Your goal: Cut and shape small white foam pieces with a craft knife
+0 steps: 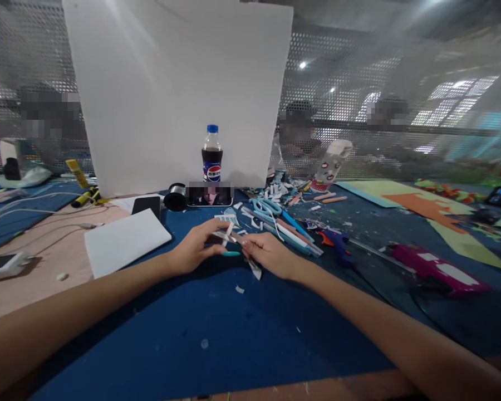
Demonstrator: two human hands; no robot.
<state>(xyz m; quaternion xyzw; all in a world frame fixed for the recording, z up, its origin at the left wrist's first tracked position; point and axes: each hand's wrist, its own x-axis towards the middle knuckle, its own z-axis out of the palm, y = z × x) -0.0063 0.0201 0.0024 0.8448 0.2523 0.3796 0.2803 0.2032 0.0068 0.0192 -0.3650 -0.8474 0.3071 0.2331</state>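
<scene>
My left hand pinches a short white strip, which looks like paper, between thumb and fingers. At its thumb tip is a teal oval, perhaps a fingernail. My right hand is closed round a slim pale piece; its flat pointed end sticks out below the fingers. I cannot make out whether that piece is a tool or folded paper. Both hands meet just above the blue table mat, and the fingers partly hide what they hold. A small white scrap lies below them.
Behind the hands stand a cola bottle and a propped phone, beside a black spool. Light-blue scissors lie among paper scraps. Glue guns, one blue and one magenta, lie right; white sheets lie left.
</scene>
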